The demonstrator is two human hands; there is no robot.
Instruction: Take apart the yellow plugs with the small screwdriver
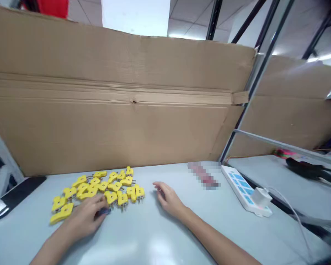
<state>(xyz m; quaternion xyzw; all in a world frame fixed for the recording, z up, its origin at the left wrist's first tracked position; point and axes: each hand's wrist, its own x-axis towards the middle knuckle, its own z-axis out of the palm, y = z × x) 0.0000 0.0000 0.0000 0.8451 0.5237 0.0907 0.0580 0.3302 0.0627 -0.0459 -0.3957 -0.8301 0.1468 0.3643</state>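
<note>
Several small yellow two-pin plugs lie in a loose group on the left half of the pale table, their metal pins pointing various ways. At the front edge of that group is my left hand, closed with thumb and fingers around a small dark blue object; its kind is mostly hidden by the fingers. My right hand rests over the table to the right of the plugs. Its fingers are slightly bent with the thumb apart, and nothing shows between them.
A cardboard sheet walls off the table's back. On the right lies a white power strip with a white plug and cable, near a metal frame post. A black strip lies far left. A blurred-out reddish patch is at the back.
</note>
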